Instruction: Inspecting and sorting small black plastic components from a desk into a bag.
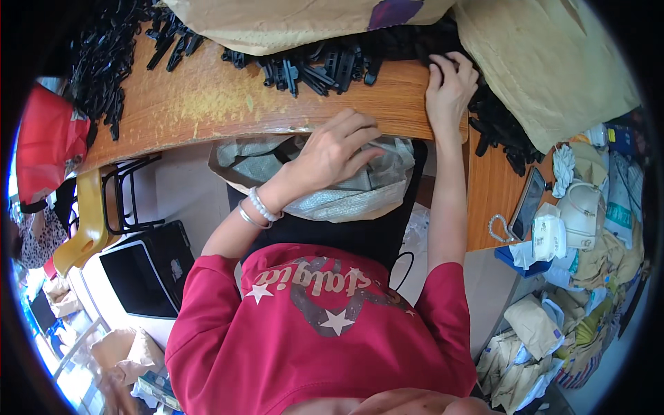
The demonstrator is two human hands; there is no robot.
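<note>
Many slim black plastic pieces [339, 66] lie heaped on the wooden table [207, 90]. At the heap's right part my right hand [451, 90] has its fingers bent and apart, fingertips against the dark pieces; I see no piece held between them. My left hand [335, 152] hovers over a pale woven sack [346, 204] that hangs open between me and the table edge. Its fingers are loosely curved and apart, with nothing visible in them. A bead bracelet [259, 204] and a bangle circle my left wrist.
Large brown paper sacks [311, 28] lie across the heap's far side. A phone [528, 204], a white packet [548, 235] and a white bag [581, 211] are at the right. At left are a red bag [52, 149], a yellow stool [90, 228] and a black-framed box [145, 273].
</note>
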